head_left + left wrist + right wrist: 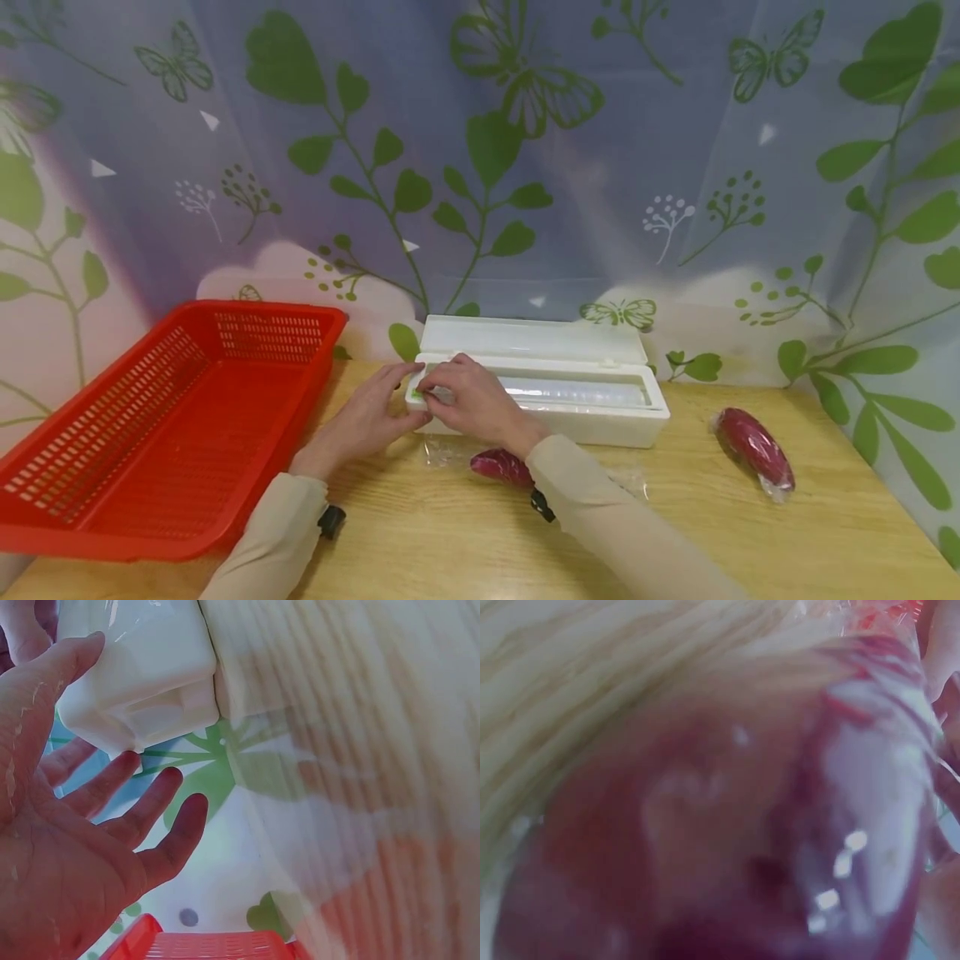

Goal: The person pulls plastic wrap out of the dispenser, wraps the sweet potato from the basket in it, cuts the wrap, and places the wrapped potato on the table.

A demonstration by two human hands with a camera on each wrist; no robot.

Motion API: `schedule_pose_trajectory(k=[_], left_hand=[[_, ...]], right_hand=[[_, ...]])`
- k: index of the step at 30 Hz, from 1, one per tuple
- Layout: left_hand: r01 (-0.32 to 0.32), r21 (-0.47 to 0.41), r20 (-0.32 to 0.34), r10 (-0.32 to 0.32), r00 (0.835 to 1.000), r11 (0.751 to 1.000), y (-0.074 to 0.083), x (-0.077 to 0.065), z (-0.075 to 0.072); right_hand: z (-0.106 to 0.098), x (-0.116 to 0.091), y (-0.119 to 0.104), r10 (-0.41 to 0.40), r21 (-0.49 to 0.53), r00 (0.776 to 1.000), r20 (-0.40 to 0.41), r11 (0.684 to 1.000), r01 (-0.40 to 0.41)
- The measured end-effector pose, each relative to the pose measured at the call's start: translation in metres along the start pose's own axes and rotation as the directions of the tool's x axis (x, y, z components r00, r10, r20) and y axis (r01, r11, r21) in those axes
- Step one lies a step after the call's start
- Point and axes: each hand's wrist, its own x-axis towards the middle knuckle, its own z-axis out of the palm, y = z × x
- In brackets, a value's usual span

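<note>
A white cling film dispenser point(600, 427) stands on the table with its lid point(532, 337) raised and a roll of clear film point(573, 392) inside. At its left end my right hand point(480, 404) pinches a small green slider point(417, 394). My left hand point(363, 421) is beside that same end; in the left wrist view its fingers are spread and its thumb lies against the box. Under my right forearm, a purple eggplant-like vegetable point(501, 467) lies on a sheet of clear film point(446, 452). It fills most of the right wrist view.
A red plastic basket point(180, 442) sits at the left, close to my left forearm. Farther right on the wooden table point(840, 517) lies another purple vegetable point(753, 450) wrapped in film. A patterned curtain point(585, 208) hangs right behind the dispenser.
</note>
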Motion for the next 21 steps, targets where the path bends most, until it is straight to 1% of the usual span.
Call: schedule_pose_trajectory(k=[3, 5, 7, 10, 12, 14, 21], left_hand=[[0.016, 0.007, 0.010, -0.016, 1.000, 1.000, 0.001, 0.001, 0.000], [0.022, 0.019, 0.013, -0.022, 1.000, 1.000, 0.002, 0.001, 0.000], [0.032, 0.031, 0.022, -0.033, 0.999, 0.999, 0.003, 0.002, -0.001], [0.039, 0.050, 0.036, -0.041, 0.999, 0.998, 0.005, 0.002, -0.004], [0.050, 0.067, 0.043, -0.053, 0.998, 0.997, 0.007, 0.002, -0.006], [0.057, 0.090, 0.045, -0.061, 0.997, 0.994, 0.009, 0.002, -0.007], [0.084, 0.145, 0.040, -0.091, 0.995, 0.986, 0.012, 0.002, -0.011]], right_hand=[[-0.003, -0.001, 0.000, 0.001, -0.020, 1.000, 0.023, 1.000, -0.001], [-0.004, -0.002, 0.000, -0.018, -0.040, 1.000, 0.025, 0.999, 0.019], [-0.004, -0.002, -0.001, -0.044, -0.090, 0.999, 0.026, 0.995, 0.046], [-0.005, -0.004, -0.003, -0.052, -0.183, 0.998, 0.031, 0.981, 0.056], [-0.007, -0.004, -0.005, -0.038, -0.235, 0.998, 0.050, 0.971, 0.048], [-0.009, -0.004, -0.007, -0.017, -0.262, 0.998, 0.067, 0.965, 0.034], [-0.016, -0.003, -0.012, 0.034, -0.280, 0.992, 0.120, 0.960, 0.001]])
